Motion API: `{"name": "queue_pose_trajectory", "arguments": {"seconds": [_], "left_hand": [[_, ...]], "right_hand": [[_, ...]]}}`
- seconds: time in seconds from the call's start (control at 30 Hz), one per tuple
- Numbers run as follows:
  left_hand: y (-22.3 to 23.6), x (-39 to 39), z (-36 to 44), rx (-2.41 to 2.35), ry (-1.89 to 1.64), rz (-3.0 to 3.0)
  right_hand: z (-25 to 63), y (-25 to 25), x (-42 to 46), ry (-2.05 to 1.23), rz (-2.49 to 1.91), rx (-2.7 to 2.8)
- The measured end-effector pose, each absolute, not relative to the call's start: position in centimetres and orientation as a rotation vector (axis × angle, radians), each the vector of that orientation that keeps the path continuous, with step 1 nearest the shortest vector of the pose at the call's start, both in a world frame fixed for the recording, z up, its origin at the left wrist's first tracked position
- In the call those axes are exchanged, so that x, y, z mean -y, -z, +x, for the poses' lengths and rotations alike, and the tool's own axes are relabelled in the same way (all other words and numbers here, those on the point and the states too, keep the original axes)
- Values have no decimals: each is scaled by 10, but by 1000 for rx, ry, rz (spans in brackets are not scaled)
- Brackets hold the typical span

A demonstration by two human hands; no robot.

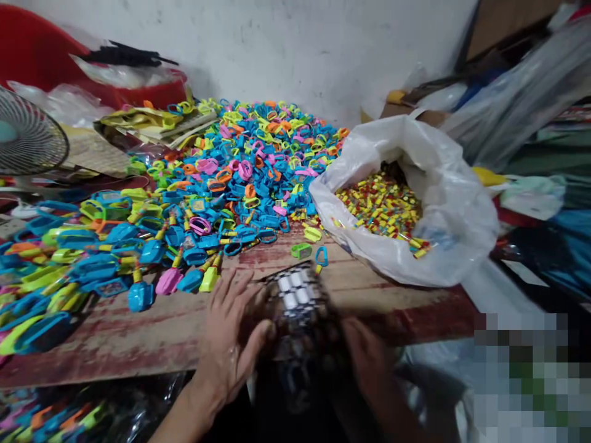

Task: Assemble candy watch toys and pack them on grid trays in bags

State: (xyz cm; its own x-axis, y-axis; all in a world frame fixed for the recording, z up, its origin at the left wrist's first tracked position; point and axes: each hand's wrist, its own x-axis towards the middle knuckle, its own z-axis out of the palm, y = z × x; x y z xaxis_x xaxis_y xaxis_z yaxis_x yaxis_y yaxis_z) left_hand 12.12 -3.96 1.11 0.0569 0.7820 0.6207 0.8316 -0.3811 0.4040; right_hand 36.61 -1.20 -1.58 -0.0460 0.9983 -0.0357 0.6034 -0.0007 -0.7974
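At the table's front edge, a dark, glossy piece (299, 290) with a grid of white rounded rectangles lies between my hands; it is blurred, and its kind cannot be made out. My left hand (233, 329) is on its left side, fingers spread and thumb pointing towards it. On its right side is my right hand (367, 354), smeared by motion, its fingers hard to see. Just beyond lie a green plastic toy watch (301, 250) and a blue one (322, 256). A large heap of colourful toy watches (258, 166) covers the table behind.
A white plastic sack (466, 203) holds many small yellow-and-red tubes (383, 203) on the right of the worn wooden table (152, 335). A fan (28, 132) stands at the left, near a red tub (32, 46). More coloured pieces (50, 418) lie below the table edge.
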Motion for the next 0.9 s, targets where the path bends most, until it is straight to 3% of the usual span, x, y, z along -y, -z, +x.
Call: {"name": "queue_pose_trajectory", "arguments": {"seconds": [0.13,0.3,0.5,0.63,0.77,0.9], "left_hand": [[11,48,127,1854,859,-2236],[39,47,111,1810,456,-2410],[22,37,104,1776,376,-2663],[23,27,103,1787,451,-2672],[30,18,115,1874,584,-2592],[28,16,127,1990,733,-2547]], "right_hand": [[303,19,19,-1107,-1552,1917],[312,10,-33,-164,-1931,2146],[325,25,-100,170,-2224,2027],[347,24,-116,-51,-2190,2074],[363,15,-104,-469,-1773,1974],[322,18,-81,-811,-1417,1896]]}}
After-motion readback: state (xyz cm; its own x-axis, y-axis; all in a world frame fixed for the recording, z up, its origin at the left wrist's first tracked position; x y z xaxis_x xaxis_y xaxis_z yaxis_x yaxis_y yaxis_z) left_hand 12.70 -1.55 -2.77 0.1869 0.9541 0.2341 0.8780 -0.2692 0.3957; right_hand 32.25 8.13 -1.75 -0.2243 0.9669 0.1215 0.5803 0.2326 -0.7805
